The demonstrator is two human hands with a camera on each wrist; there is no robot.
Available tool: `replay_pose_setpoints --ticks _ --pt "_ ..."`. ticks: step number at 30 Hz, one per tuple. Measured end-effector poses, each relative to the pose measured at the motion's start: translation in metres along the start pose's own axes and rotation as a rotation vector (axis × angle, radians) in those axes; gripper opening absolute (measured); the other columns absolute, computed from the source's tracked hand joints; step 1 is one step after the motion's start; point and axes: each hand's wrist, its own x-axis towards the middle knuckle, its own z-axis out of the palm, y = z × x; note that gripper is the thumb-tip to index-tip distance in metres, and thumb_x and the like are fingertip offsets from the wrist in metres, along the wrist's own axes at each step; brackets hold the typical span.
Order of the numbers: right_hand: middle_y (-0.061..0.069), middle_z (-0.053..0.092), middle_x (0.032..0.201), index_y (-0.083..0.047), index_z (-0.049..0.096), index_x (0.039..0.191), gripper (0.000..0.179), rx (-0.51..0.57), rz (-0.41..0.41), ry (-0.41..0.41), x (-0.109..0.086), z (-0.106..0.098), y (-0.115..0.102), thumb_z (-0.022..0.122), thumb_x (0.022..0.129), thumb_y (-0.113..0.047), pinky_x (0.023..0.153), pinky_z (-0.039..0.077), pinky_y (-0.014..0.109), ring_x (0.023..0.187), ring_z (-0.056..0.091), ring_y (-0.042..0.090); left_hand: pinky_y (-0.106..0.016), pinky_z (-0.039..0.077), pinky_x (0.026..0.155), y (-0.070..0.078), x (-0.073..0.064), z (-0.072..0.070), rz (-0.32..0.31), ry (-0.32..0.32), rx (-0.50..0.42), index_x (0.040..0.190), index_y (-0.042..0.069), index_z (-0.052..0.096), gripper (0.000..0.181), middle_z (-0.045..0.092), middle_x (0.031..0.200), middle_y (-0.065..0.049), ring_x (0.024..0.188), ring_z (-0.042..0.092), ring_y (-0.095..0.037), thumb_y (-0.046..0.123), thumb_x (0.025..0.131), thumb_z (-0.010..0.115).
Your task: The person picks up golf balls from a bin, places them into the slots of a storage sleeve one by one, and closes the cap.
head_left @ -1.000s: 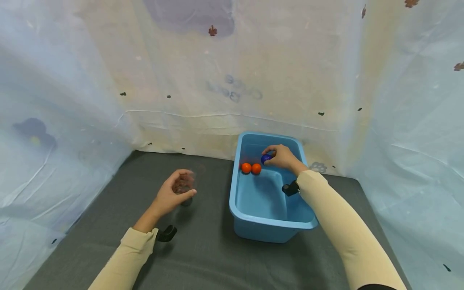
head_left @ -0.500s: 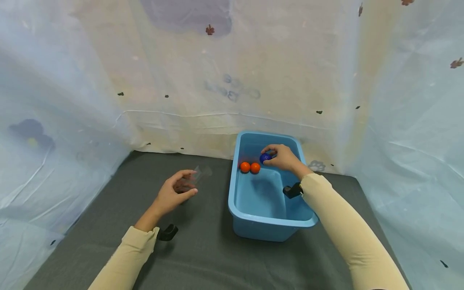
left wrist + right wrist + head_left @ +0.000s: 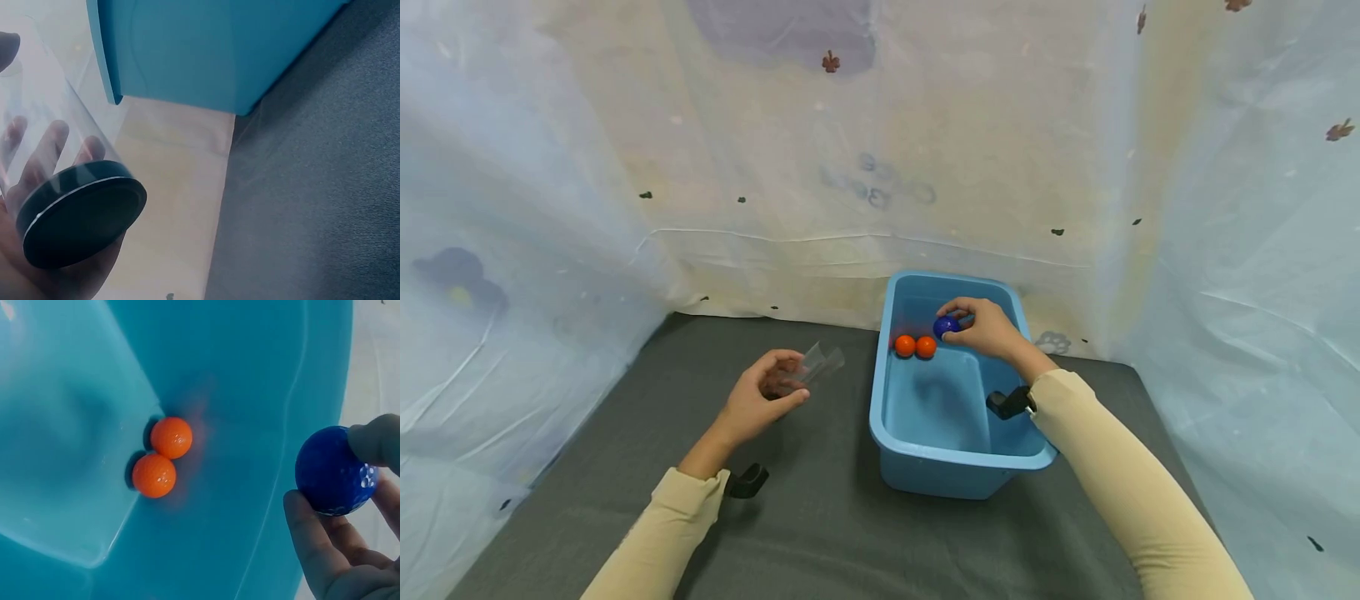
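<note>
Over the grey cloth, my left hand (image 3: pixel 758 393) grips a clear plastic tube (image 3: pixel 817 363) with a dark cap (image 3: pixel 84 215) on its lower end. In the head view the tube's other end tilts toward the upper right. My right hand (image 3: pixel 988 327) pinches a dark blue golf ball (image 3: pixel 331 472) between thumb and fingers, above the far part of the light blue tub (image 3: pixel 891 446). Two orange golf balls (image 3: pixel 172 437) lie side by side on the tub's floor, left of the right hand in the head view.
A grey cloth (image 3: pixel 820 533) covers the table. Pale printed sheeting (image 3: pixel 850 250) hangs behind it and along both sides. The tub's raised rim stands between my two hands. A black camera mount (image 3: pixel 748 482) sits on the left wrist, another (image 3: pixel 1009 403) on the right.
The clear tube in my left hand has turned, and its open end now shows beyond the fingers toward the right. The right hand has stayed over the tub with the blue golf ball.
</note>
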Motion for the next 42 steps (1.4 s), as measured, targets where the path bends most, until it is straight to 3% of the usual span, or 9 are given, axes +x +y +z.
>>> replay_pose_setpoints --ticks 9,17,24,28,37,42 --pt "0.016 0.061 0.124 -0.015 0.064 0.119 0.034 0.041 -0.029 0.002 -0.008 0.002 -0.014 0.072 0.086 -0.017 0.08 0.057 0.041 0.104 0.066 0.032 -0.028 0.055 0.076 0.007 0.004 0.0 -0.003 -0.002 0.012 0.13 0.014 0.053 0.048 0.06 0.12 -0.013 0.095 0.067 -0.015 0.012 0.086 0.072" --pt "0.014 0.063 0.122 -0.015 0.066 0.117 0.033 0.036 -0.071 0.028 -0.012 0.005 -0.03 0.073 0.085 -0.018 0.083 0.057 0.044 0.106 0.065 0.035 -0.028 0.055 0.075 0.012 0.007 0.001 -0.012 -0.008 0.03 0.13 0.01 0.053 0.049 0.06 0.12 -0.015 0.094 0.067 -0.017 0.006 0.085 0.072" --pt "0.013 0.062 0.124 -0.016 0.065 0.118 0.034 0.079 -0.106 0.009 -0.017 0.008 -0.045 0.072 0.085 -0.018 0.081 0.057 0.041 0.107 0.063 0.034 -0.033 0.056 0.074 0.044 0.005 0.001 -0.005 -0.02 0.042 0.128 0.002 0.054 0.046 0.06 0.117 -0.02 0.093 0.067 -0.023 0.002 0.085 0.071" --pt "0.011 0.061 0.123 -0.016 0.065 0.118 0.034 0.112 -0.123 0.001 -0.019 0.012 -0.055 0.072 0.084 -0.018 0.076 0.058 0.037 0.105 0.063 0.03 -0.035 0.056 0.074 0.053 0.004 0.001 -0.007 -0.025 0.045 0.127 0.002 0.055 0.046 0.061 0.117 -0.02 0.093 0.067 -0.027 0.003 0.085 0.071" --pt "0.009 0.062 0.12 -0.018 0.066 0.117 0.034 0.185 -0.15 -0.015 -0.018 0.02 -0.074 0.073 0.084 -0.016 0.067 0.059 0.033 0.102 0.065 0.026 -0.03 0.056 0.072 0.056 0.003 0.002 0.006 -0.019 0.045 0.126 0.002 0.056 0.044 0.062 0.116 -0.02 0.09 0.066 -0.021 0.002 0.084 0.071" --pt "0.008 0.062 0.121 -0.016 0.066 0.117 0.035 0.22 -0.194 -0.039 -0.019 0.024 -0.085 0.073 0.083 -0.014 0.072 0.059 0.034 0.1 0.066 0.025 -0.029 0.055 0.073 0.058 0.004 0.004 -0.007 -0.026 0.047 0.126 0.001 0.056 0.044 0.061 0.118 -0.02 0.091 0.066 -0.023 0.003 0.085 0.071"
